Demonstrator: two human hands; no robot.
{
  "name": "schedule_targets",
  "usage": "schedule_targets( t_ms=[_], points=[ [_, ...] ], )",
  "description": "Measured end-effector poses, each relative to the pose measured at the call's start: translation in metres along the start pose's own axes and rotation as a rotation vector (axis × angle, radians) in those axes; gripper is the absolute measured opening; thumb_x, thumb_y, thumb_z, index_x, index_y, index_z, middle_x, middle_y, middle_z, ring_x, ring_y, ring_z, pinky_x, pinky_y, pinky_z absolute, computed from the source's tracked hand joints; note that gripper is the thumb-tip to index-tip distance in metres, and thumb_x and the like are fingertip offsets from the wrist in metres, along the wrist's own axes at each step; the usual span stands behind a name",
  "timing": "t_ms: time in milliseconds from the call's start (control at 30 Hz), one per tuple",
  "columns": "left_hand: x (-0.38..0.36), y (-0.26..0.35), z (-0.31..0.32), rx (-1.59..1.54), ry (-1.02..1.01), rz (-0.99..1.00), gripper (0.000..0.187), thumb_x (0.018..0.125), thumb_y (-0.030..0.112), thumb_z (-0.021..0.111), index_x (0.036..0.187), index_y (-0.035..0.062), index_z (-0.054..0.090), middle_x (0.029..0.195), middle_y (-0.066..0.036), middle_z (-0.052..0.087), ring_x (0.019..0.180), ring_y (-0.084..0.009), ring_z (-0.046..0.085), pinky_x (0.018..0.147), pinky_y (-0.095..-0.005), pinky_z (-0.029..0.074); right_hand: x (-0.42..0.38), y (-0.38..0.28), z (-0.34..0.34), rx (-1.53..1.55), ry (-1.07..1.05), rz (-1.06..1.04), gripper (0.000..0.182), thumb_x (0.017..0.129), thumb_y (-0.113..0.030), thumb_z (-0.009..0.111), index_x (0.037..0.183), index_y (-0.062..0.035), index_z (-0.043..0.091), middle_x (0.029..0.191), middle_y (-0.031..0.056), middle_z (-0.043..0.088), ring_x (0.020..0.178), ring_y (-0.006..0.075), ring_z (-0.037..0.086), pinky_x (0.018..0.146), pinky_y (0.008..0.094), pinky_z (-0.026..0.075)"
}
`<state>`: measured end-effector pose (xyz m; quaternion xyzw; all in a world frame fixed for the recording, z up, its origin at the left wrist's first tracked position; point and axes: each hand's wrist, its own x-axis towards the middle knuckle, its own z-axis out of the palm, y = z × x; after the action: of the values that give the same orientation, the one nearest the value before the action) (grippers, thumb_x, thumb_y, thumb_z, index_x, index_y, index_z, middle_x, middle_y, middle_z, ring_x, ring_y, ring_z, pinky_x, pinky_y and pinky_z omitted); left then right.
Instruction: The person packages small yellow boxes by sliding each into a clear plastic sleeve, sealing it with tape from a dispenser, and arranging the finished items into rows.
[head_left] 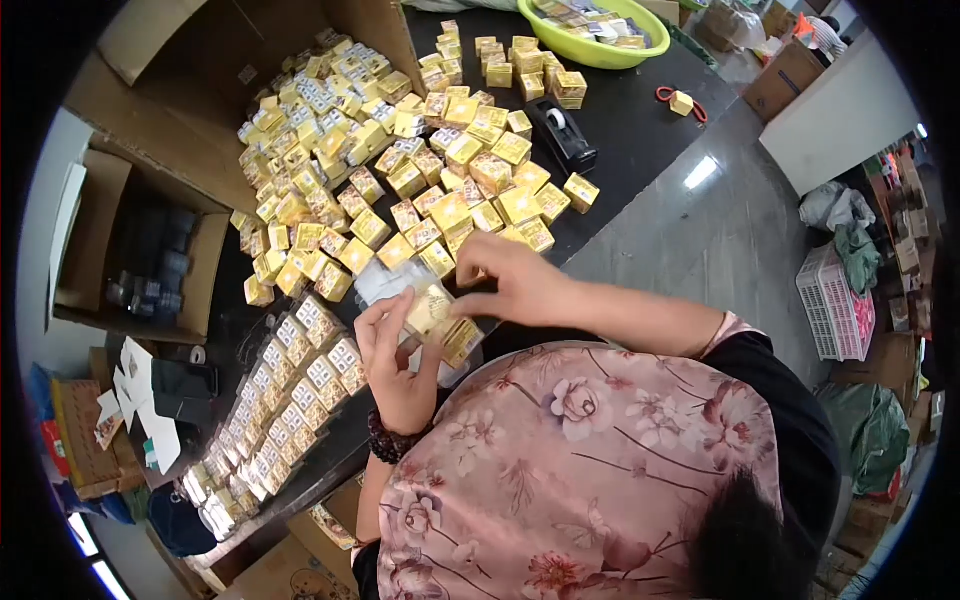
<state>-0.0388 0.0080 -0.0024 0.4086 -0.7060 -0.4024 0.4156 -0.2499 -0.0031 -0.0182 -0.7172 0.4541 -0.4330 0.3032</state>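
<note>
In my left hand is a small yellow box, held between thumb and fingers at the table's front edge. My right hand is beside its right side, thumb and fingers curled close together; whether they grip anything is too small to tell. Under and around the held box lie pale clear plastic pieces. Just beyond my hands spreads a large loose pile of yellow boxes. Neat rows of boxes with white-marked tops stand to the left of my left hand.
A cardboard box lies open behind the pile. A black tape dispenser, a yellow-green basin of packets and red-handled scissors are at the back right. Another carton stands left; a white crate is on the floor.
</note>
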Motion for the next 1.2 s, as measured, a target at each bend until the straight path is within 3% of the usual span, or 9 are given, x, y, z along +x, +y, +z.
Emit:
schedule_targets(
  t_ms=[100, 167, 267, 500, 667, 767, 1000, 1100, 1200],
  points=[
    [-0.001, -0.016, -0.004, -0.086, 0.014, 0.016, 0.044, 0.082, -0.009, 0.064, 0.124, 0.0019, 0.056, 0.124, -0.012, 0.043, 0.108, -0.0186, 0.05, 0.076, -0.0226, 0.049, -0.005, 0.09, -0.078, -0.335, 0.616, 0.252, 0.024, 0.086, -0.024, 0.069, 0.095, -0.0029, 0.063, 0.093, 0.0097, 0.055, 0.085, 0.0202, 0.057, 0.073, 0.0301, 0.047],
    [0.001, -0.032, -0.002, -0.118, 0.019, 0.142, 0.043, 0.085, -0.009, 0.062, 0.126, 0.001, 0.054, 0.124, -0.011, 0.042, 0.11, -0.0161, 0.047, 0.077, -0.0211, 0.047, -0.024, 0.178, -0.141, -0.783, 0.713, 0.371, 0.027, 0.087, -0.03, 0.068, 0.097, -0.0045, 0.066, 0.089, 0.0058, 0.056, 0.074, 0.0165, 0.055, 0.065, 0.0281, 0.047],
    [-0.001, -0.036, 0.001, -0.273, 0.003, -0.063, 0.041, 0.088, -0.006, 0.061, 0.127, -0.0001, 0.051, 0.126, -0.01, 0.042, 0.106, -0.0126, 0.05, 0.079, -0.0211, 0.046, -0.014, 0.167, -0.178, 0.113, 0.415, 0.921, 0.013, 0.087, -0.023, 0.068, 0.095, -0.0126, 0.067, 0.075, -0.0048, 0.054, 0.065, 0.0072, 0.048, 0.057, 0.0235, 0.042],
    [0.002, -0.019, 0.005, -0.681, -0.024, -0.313, 0.055, 0.089, -0.002, 0.061, 0.138, 0.0038, 0.038, 0.134, -0.008, 0.044, 0.1, -0.0106, 0.056, 0.078, -0.0208, 0.047, -0.013, 0.19, -0.187, 0.705, 0.384, 0.947, 0.005, 0.09, -0.012, 0.064, 0.094, -0.0095, 0.064, 0.083, -0.0032, 0.059, 0.069, 0.0089, 0.051, 0.065, 0.0247, 0.047],
    [0.006, -0.019, 0.002, -0.894, -0.021, -0.378, 0.058, 0.09, -0.003, 0.056, 0.142, 0.0036, 0.031, 0.136, -0.012, 0.045, 0.114, -0.0182, 0.054, 0.091, -0.0286, 0.048, -0.03, 0.193, -0.173, 0.901, 0.5, 0.623, 0.01, 0.091, -0.011, 0.062, 0.095, -0.0029, 0.062, 0.096, 0.0029, 0.062, 0.087, 0.0136, 0.056, 0.087, 0.0308, 0.05],
    [0.011, -0.014, 0.004, -1.006, 0.002, -0.39, 0.057, 0.091, -0.001, 0.053, 0.143, 0.004, 0.029, 0.138, -0.013, 0.044, 0.12, -0.0223, 0.052, 0.098, -0.0356, 0.047, -0.043, 0.22, -0.16, 0.402, 0.441, 0.625, 0.005, 0.087, -0.006, 0.06, 0.087, -0.0016, 0.062, 0.086, 0.0027, 0.062, 0.085, 0.0123, 0.058, 0.081, 0.025, 0.048],
    [0.011, -0.012, 0.0, -1.013, 0.13, -0.342, 0.053, 0.095, 0.001, 0.051, 0.143, 0.0055, 0.029, 0.13, -0.015, 0.052, 0.118, -0.0245, 0.055, 0.098, -0.0397, 0.048, -0.051, 0.229, -0.15, 0.312, 0.563, 0.722, 0.011, 0.084, -0.011, 0.063, 0.083, -0.0007, 0.066, 0.076, 0.0007, 0.061, 0.072, 0.0104, 0.055, 0.069, 0.0239, 0.044],
    [0.007, -0.012, -0.003, -0.971, 0.253, -0.266, 0.055, 0.092, -0.002, 0.056, 0.141, 0.006, 0.032, 0.126, -0.012, 0.054, 0.111, -0.02, 0.058, 0.092, -0.0333, 0.051, -0.036, 0.166, -0.143, 0.225, 0.624, 0.607, 0.008, 0.086, -0.012, 0.061, 0.085, -0.0046, 0.064, 0.081, -0.0015, 0.061, 0.08, 0.0086, 0.055, 0.075, 0.023, 0.042],
    [0.007, -0.011, -0.004, -0.767, 0.36, -0.157, 0.061, 0.088, -0.005, 0.061, 0.141, 0.0041, 0.032, 0.125, -0.013, 0.053, 0.104, -0.015, 0.058, 0.088, -0.0285, 0.05, -0.008, 0.049, -0.083, 0.518, 0.221, 0.407, 0.007, 0.088, -0.01, 0.061, 0.086, -0.0038, 0.064, 0.093, -0.0004, 0.057, 0.085, 0.0084, 0.053, 0.078, 0.0233, 0.042]
  ],
)
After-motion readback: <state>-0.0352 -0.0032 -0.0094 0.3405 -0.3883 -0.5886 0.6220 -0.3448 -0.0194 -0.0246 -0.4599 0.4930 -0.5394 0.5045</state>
